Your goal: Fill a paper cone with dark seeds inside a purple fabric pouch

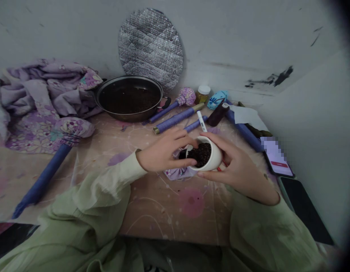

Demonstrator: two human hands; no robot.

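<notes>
A white cup (215, 155), tipped toward the left, holds dark brown grains (202, 154). My right hand (239, 166) is wrapped round its right side. At the cup's mouth is my left hand (168, 149), its thumb and fingertips at the grains, curled toward one another; whether grains are between them is hidden. Beneath the cup, a piece of purple floral cloth (177, 173) lies on the table, partly covered by my left hand and the cup.
Behind stand a dark pan (129, 116) and a silver round mat (150, 45). Blue-wrapped sticks (175, 120), a white marker (201, 121), a thread spool (217, 115) and a lidded jar (202, 94) lie beyond my hands. Purple cloth (39, 98) is left, phones (278, 160) right.
</notes>
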